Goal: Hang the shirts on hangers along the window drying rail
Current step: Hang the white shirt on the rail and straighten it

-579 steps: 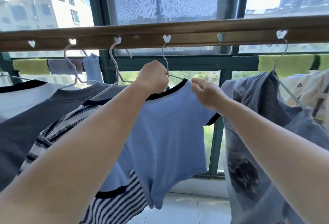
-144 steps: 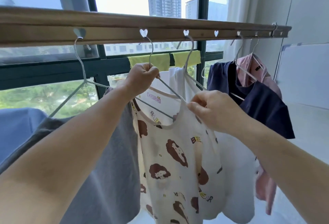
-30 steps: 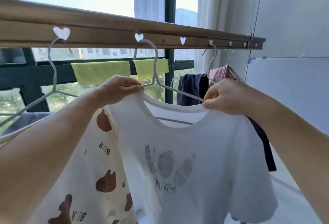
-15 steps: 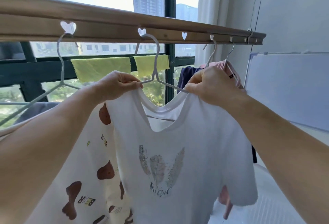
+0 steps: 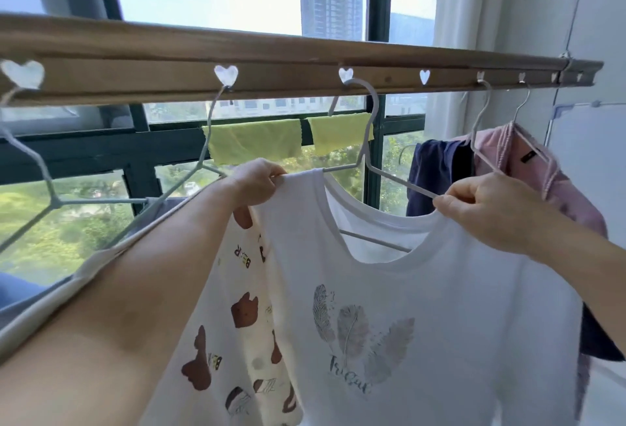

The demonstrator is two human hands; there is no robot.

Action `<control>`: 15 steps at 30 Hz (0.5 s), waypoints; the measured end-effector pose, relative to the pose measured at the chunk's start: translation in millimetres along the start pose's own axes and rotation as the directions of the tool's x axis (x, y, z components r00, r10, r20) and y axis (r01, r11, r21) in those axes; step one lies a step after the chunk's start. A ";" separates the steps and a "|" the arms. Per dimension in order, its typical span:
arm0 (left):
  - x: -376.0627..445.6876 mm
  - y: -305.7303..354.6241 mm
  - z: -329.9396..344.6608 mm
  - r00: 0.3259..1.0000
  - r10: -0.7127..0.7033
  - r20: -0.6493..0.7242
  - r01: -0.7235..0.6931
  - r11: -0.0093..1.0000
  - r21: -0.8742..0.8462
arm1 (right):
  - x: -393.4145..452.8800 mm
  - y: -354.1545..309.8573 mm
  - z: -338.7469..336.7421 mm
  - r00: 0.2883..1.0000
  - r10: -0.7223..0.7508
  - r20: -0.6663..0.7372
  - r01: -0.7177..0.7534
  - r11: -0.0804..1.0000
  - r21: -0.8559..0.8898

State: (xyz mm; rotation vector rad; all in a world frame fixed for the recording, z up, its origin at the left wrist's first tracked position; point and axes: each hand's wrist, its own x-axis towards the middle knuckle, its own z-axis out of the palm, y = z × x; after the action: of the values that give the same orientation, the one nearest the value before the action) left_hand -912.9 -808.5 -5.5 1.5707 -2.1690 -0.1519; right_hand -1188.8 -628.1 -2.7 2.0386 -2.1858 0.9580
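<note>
A white shirt [image 5: 389, 307] with a feather print is held up in front of the rail [image 5: 271, 63], draped on a white hanger [image 5: 369, 141]. The hanger's hook is caught in a heart-shaped slot [image 5: 345, 74] in the rail. The shirt's left shoulder is pinched by the left hand [image 5: 257, 181], with the fingers closed tightly on the fabric at the hanger's left arm. The collar at the other side is gripped by the right hand [image 5: 487, 209], closed on the cloth where the hanger's right arm runs into the neck opening. The hanger's lower bar is seen through the neckline.

Just to the left, partly behind the white shirt, a cream shirt [image 5: 237, 324] printed with brown bears is hung. Further left, a grey garment [image 5: 159, 205] is seen on another hanger, mostly hidden by the left forearm. To the right, a navy shirt [image 5: 437, 168] and a pink garment [image 5: 555, 181] are hung from the rail's far end. 2 yellow cloths [image 5: 254, 141] are laid over the dark window frame behind the rail. A tall building is visible through the glass.
</note>
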 end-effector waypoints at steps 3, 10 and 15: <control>3.7 -3.4 -0.1 0.995 -0.034 -0.091 0.036 0.999 0.029 | 0.0 -1.3 3.4 1.000 0.012 0.009 -0.012 1.000 0.004; 6.1 -14.6 0.1 0.970 -0.188 -0.151 0.198 0.979 0.055 | -2.7 -4.2 3.6 1.000 0.019 0.020 -0.019 1.000 0.015; 15.6 -28.8 -3.8 0.949 -0.212 -0.233 0.257 0.950 0.180 | -2.0 -9.9 5.9 0.999 0.028 0.034 -0.030 0.999 0.034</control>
State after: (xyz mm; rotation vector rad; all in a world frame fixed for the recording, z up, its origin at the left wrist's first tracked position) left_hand -890.0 -832.2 -7.5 1.8696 -1.8779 0.1680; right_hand -1177.2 -628.6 -4.0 2.0579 -2.2369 0.9787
